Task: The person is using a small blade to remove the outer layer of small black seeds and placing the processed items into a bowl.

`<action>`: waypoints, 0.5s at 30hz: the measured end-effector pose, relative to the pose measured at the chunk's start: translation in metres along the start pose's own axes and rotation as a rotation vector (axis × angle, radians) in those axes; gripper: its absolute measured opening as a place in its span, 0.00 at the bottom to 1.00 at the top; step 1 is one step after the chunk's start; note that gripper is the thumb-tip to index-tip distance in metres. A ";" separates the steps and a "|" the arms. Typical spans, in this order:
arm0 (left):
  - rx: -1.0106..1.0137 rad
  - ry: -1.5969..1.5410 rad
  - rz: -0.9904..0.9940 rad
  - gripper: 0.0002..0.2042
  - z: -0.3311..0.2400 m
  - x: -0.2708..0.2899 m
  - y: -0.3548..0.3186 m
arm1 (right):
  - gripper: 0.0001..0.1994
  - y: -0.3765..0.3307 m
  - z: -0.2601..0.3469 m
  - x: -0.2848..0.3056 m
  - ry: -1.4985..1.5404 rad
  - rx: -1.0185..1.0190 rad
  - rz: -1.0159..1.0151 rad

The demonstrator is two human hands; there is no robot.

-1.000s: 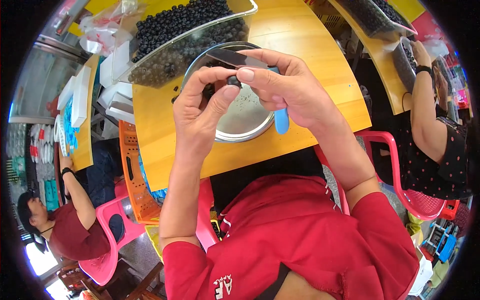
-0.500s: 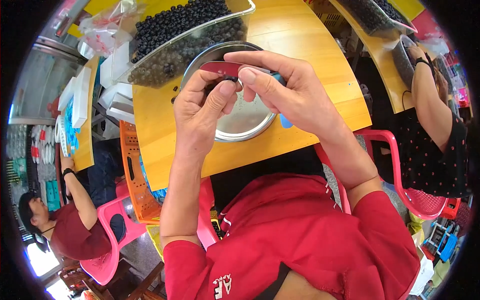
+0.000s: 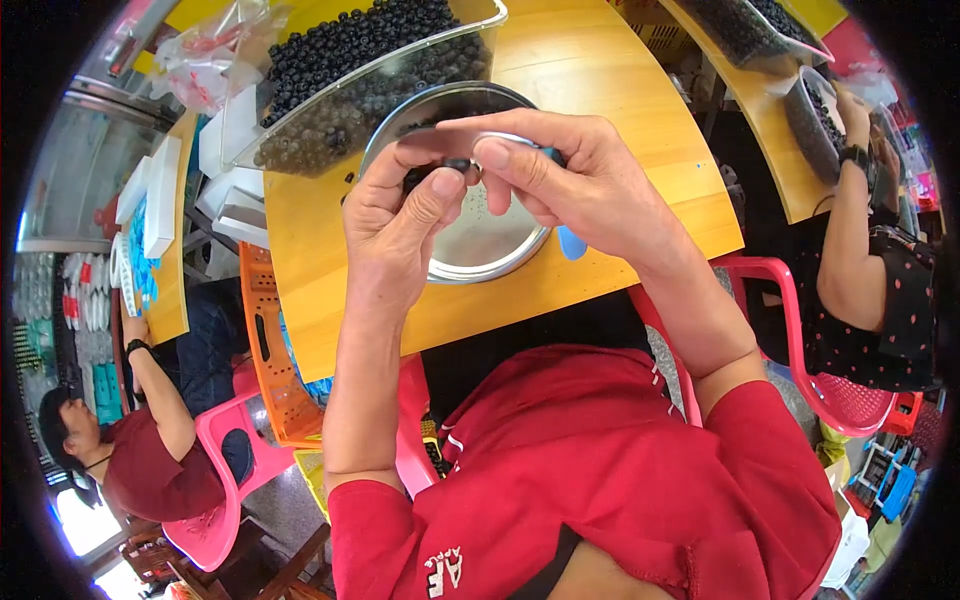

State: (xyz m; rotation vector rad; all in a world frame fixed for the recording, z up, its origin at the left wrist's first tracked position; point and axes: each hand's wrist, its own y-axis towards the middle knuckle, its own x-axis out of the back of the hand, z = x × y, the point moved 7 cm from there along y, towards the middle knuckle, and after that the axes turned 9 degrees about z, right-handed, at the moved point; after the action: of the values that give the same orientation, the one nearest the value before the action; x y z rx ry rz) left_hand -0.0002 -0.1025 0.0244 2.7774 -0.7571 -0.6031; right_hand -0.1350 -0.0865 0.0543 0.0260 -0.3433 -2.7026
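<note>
Fingertips of the left hand (image 3: 395, 225) are pinched together on a small dark round piece (image 3: 457, 165), held up over the near part of a round metal bowl. The right hand (image 3: 595, 185) is clamped around a blue-handled knife (image 3: 445, 145), its index finger stretched along the blade and its thumb close beside the dark piece. The blade points left, across the left fingers; whether its edge touches the piece cannot be told.

Below both hands, the metal bowl (image 3: 490, 245) sits on a yellow wooden table (image 3: 645, 180), with dark specks scattered over its shiny bottom. Just beyond it, to the far left, stands a clear plastic bin (image 3: 400, 60) heaped with dark round pieces (image 3: 350, 45). A crumpled plastic bag (image 3: 200, 70) lies left of the bin.

Farther left, white boxes (image 3: 162, 200) rest on another table, and an orange perforated crate (image 3: 290, 400) stands near the table's left side. Beyond it a co-worker in a dark red shirt (image 3: 165, 470) sits on a pink chair (image 3: 235, 500). On the right, another co-worker in a dotted black top (image 3: 870, 340) reaches a hand to a grey bowl (image 3: 803, 130) containing dark pieces.
</note>
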 end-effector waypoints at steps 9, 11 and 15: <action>0.191 -0.175 -0.016 0.08 0.003 -0.005 0.012 | 0.15 -0.004 -0.007 0.014 0.189 -0.039 -0.113; 0.258 -0.105 -0.001 0.08 0.003 0.004 0.017 | 0.15 -0.008 -0.005 0.024 0.190 -0.032 -0.141; 0.416 0.236 0.017 0.09 0.011 0.022 0.031 | 0.14 -0.010 -0.003 0.038 0.179 -0.011 -0.162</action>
State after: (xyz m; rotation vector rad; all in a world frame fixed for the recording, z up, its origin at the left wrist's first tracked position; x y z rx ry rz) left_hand -0.0009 -0.1415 0.0165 3.1313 -0.9411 -0.1144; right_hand -0.1734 -0.0936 0.0500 0.3025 -0.2824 -2.8347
